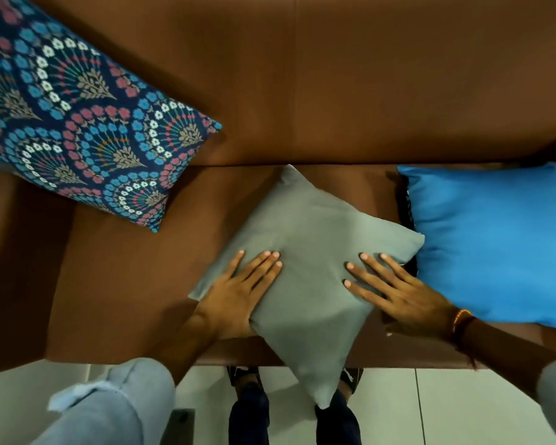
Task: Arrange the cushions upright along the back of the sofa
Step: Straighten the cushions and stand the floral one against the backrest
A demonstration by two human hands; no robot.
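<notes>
Brown sofa (334,91), smooth leather-like cover; probably slick, so a propped cushion may slide at its foot.

Patterned cushion (77,123): navy with floral fans, leaning in the left corner against the backrest. Looks placed.

Blue cushion (495,245): flat on the seat at right, a dark trimmed edge showing on its left side; what that trim is, I cannot tell.

Grey cushion (302,268): mid-seat, lying diamond-wise, near corner overhanging the seat front, right corner touching the blue one. Soft, light, plump; cloth dimples under pressure. Should compress rather than resist. Best taken by two opposite edges, then stood on one straight side against the backrest.

Left hand (238,293): fingers together, pressed flat on the cushion's left edge, palm wrapping the side.

Right hand (395,290): fingers spread, flat on top; not clamped.
</notes>
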